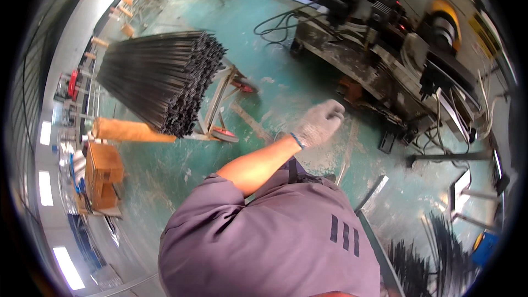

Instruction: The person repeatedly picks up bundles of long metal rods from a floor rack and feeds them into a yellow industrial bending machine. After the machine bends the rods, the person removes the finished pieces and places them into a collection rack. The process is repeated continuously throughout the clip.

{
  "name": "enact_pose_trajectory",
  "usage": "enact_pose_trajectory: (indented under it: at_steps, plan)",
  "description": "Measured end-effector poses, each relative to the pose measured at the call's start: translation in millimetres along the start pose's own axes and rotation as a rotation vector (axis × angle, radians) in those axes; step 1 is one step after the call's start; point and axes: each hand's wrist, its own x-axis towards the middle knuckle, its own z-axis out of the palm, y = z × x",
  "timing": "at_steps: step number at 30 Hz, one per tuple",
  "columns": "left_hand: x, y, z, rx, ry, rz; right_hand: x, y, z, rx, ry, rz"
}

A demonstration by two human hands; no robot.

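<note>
My left hand (323,123), in a pale work glove with a blue cuff edge, is held out in front of my body over the green floor. Its fingers are curled in, and nothing shows in them. Close by on the right stands a dirty metal machine (352,63) with black and yellow parts; the hand looks apart from it. To the left of the hand, a large bundle of long dark metal bars (165,80) lies on a wheeled cart (219,99). My right hand is out of view.
An orange-brown padded roll (132,130) juts out beside the bars, with a wooden box (104,165) below it. Cables (283,25) trail by the machine. Thin dark strips (434,258) stand at lower right near a metal bar frame (454,157).
</note>
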Motion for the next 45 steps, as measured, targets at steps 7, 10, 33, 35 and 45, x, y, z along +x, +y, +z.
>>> enact_pose_trajectory:
  at_steps: [7, 10, 33, 35, 45]
  plan:
    - [-10.2, -65.6, -195.2, -0.112, 0.565, 0.030, 12.6, -178.4, 21.8, -0.376, -0.409, -0.479]
    - [-35.5, -94.3, -278.6, 0.136, 0.790, 0.006, 28.1, -327.0, -37.3, -0.055, 0.005, -0.631]
    - [-127.0, -188.6, -417.2, 0.616, 1.224, -0.078, -367.0, -893.9, -235.9, -0.178, 0.074, -1.624]
    - [-124.8, -187.7, -418.6, 0.632, 1.234, -0.054, -366.7, -897.9, -233.3, -0.176, 0.063, -1.666]
    - [-124.1, -186.8, -417.5, 0.608, 1.238, -0.075, -373.1, -918.7, -245.9, -0.346, 0.086, -1.700]
